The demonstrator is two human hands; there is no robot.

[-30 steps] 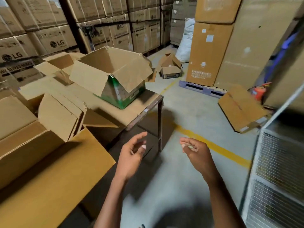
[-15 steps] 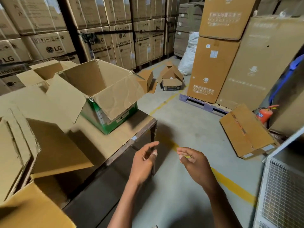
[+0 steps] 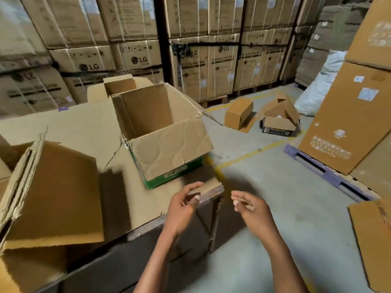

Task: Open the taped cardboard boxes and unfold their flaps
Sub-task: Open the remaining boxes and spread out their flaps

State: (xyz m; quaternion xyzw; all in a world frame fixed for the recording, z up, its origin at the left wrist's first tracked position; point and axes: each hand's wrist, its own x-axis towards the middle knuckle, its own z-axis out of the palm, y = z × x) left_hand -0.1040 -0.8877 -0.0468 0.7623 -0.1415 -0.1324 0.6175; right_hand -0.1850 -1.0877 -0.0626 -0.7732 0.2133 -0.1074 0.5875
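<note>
The open box (image 3: 160,132) on the table (image 3: 84,127) is plain brown inside, with a green base and a white label. Behind it, the stacked cartons (image 3: 135,58) are tan with black lettering. The floor (image 3: 275,176) is grey with yellow lines, the pallet (image 3: 330,176) purple.

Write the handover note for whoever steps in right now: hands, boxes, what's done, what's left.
Left hand: loosely curled, holding nothing, above the table's near corner.
Right hand: loosely curled, empty as far as can be seen, over the floor beside the table.
Green-sided box: on the table, open, flaps spread out.
Second open box: behind it, flaps up.
Loose cardboard: near left, on the table.
Small box: on the floor beyond; looks shut; tape cannot be made out.
Done: both table boxes open.
Left: probably the floor box.
</note>
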